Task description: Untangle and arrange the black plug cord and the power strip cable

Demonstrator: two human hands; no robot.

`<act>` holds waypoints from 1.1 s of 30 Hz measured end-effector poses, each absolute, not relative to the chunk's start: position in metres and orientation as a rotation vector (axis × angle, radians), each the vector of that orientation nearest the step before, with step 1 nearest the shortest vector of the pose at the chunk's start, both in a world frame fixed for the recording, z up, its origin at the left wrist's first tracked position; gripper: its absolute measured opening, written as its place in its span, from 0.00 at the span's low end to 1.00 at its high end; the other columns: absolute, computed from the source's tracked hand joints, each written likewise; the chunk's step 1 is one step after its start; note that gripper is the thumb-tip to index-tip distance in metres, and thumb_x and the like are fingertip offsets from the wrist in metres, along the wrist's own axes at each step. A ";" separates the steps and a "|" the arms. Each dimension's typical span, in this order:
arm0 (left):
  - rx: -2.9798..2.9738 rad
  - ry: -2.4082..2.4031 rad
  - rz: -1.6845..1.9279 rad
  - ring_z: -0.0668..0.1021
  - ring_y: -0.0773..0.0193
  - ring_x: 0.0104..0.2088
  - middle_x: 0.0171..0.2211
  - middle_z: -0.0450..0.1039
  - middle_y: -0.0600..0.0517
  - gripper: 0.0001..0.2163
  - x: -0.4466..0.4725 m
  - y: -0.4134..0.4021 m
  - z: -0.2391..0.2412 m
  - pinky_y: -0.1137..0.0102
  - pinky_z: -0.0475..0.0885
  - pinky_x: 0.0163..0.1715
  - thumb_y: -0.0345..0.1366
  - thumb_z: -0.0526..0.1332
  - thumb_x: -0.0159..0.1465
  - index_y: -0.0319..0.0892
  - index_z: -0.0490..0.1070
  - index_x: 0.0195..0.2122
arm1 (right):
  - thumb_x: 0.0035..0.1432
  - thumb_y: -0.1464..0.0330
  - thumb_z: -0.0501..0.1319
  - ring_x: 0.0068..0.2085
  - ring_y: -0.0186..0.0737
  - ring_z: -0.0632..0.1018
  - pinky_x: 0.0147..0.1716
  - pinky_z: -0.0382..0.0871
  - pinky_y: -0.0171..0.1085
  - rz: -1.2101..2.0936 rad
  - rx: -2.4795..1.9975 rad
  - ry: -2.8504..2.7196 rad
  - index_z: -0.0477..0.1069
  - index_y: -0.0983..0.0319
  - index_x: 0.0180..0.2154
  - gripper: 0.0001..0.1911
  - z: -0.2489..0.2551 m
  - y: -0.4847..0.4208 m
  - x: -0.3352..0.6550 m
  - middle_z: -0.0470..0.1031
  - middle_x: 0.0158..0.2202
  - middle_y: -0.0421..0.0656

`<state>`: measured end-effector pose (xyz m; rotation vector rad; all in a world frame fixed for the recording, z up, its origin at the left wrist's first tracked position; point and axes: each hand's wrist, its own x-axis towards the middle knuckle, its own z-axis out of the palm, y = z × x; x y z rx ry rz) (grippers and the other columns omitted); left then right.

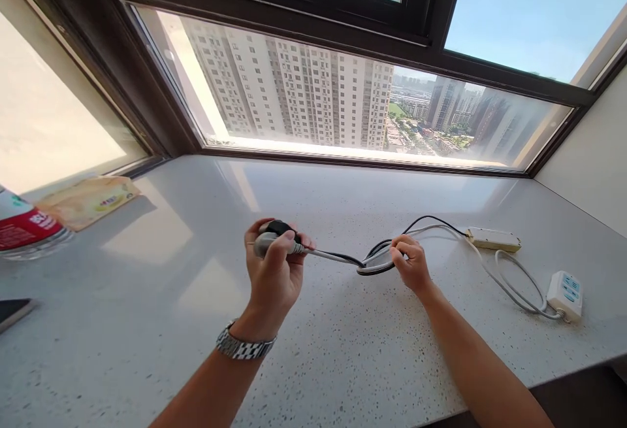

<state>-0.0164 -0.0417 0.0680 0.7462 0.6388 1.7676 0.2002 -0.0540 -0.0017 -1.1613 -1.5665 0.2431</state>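
Note:
My left hand [277, 268], with a metal watch [245, 342] at the wrist, is closed around a grey plug [267, 244] and a black plug [278, 227]. From them a grey cord and a black cord [337, 256] run right into a loose knot or loop [367, 264]. My right hand [411, 261] pinches the looped cords at their right side. Beyond it the black cord leads to a yellowish-white power strip [494, 239]. The grey cord curves to a small white socket block [565, 296] with blue outlet faces, lying at the right.
A bottle with a red label [29, 229] and a yellowish tissue pack [93, 199] are at the left. A dark phone-like object [14, 312] lies at the left edge. The speckled white counter [333, 356] ends at a window frame [343, 163] behind and a wall [592, 160] at right.

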 end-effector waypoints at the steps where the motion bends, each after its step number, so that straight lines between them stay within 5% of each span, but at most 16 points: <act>1: 0.744 0.642 1.717 0.71 0.69 0.21 0.26 0.68 0.59 0.22 -0.012 -0.042 0.063 0.72 0.70 0.23 0.30 0.66 0.45 0.48 0.58 0.38 | 0.59 0.62 0.53 0.36 0.42 0.72 0.38 0.64 0.41 0.209 -1.204 -1.510 0.64 0.60 0.21 0.16 -0.005 -0.054 0.199 0.72 0.32 0.45; 5: 0.691 0.625 1.626 0.73 0.69 0.23 0.27 0.67 0.58 0.19 -0.012 -0.034 0.048 0.72 0.74 0.25 0.33 0.69 0.44 0.46 0.61 0.35 | 0.61 0.51 0.52 0.47 0.47 0.72 0.44 0.68 0.45 0.212 -1.257 -1.353 0.68 0.61 0.45 0.22 -0.014 -0.052 0.199 0.71 0.46 0.51; 9: 0.480 0.670 1.597 0.72 0.71 0.22 0.22 0.66 0.57 0.14 -0.023 -0.016 0.035 0.74 0.75 0.26 0.34 0.69 0.46 0.41 0.61 0.26 | 0.56 0.42 0.52 0.53 0.52 0.70 0.49 0.67 0.51 0.116 -1.182 -1.540 0.64 0.62 0.52 0.35 -0.014 -0.054 0.200 0.69 0.51 0.54; 15: 0.321 0.726 1.580 0.72 0.71 0.21 0.20 0.66 0.57 0.10 -0.022 -0.007 0.025 0.73 0.75 0.27 0.33 0.66 0.51 0.40 0.63 0.24 | 0.61 0.60 0.57 0.51 0.45 0.71 0.51 0.67 0.45 -0.235 -0.739 -1.969 0.62 0.59 0.51 0.19 -0.002 -0.079 0.147 0.71 0.46 0.49; 22: 0.313 0.729 1.457 0.73 0.69 0.21 0.20 0.68 0.55 0.11 -0.017 -0.019 0.031 0.76 0.72 0.22 0.34 0.67 0.48 0.40 0.64 0.25 | 0.60 0.70 0.53 0.58 0.47 0.64 0.53 0.63 0.44 -0.343 -0.842 -2.118 0.51 0.67 0.60 0.28 -0.014 -0.077 0.122 0.63 0.56 0.56; 29: 0.323 0.685 1.354 0.71 0.71 0.20 0.21 0.69 0.55 0.11 -0.004 -0.037 0.040 0.77 0.72 0.23 0.33 0.67 0.47 0.41 0.63 0.25 | 0.61 0.72 0.52 0.55 0.46 0.66 0.51 0.59 0.43 -0.360 -1.068 -2.038 0.56 0.63 0.58 0.23 -0.009 -0.076 0.127 0.70 0.50 0.49; 33: 0.368 0.699 1.343 0.70 0.71 0.19 0.23 0.68 0.55 0.11 0.002 -0.048 0.047 0.76 0.73 0.23 0.33 0.66 0.46 0.42 0.62 0.25 | 0.62 0.71 0.51 0.43 0.42 0.72 0.44 0.60 0.40 -0.360 -1.126 -2.000 0.67 0.62 0.47 0.12 -0.008 -0.063 0.142 0.75 0.39 0.46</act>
